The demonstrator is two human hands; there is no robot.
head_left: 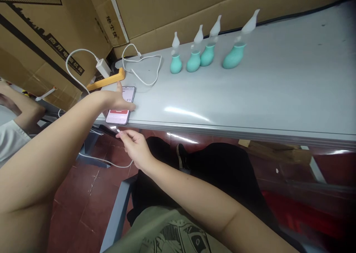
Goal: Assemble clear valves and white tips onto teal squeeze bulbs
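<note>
The right hand [135, 146], nearest, pinches the plug end of a thin white charging cable [107, 162] just below the pale grey counter [250, 97] edge. The left hand [118, 99] rests loosely open on a lit white smartphone [121, 106] at that edge. Farther back stand four teal silicone bulbs with white nozzles [207, 49].

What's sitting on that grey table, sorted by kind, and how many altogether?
Teal bottles with white pointed tops: 4
Phone: 1, under the left hand
Yellow power strip: 1
White charger plug: 1
White cable coiled on the table: 1
Total: 8
</note>
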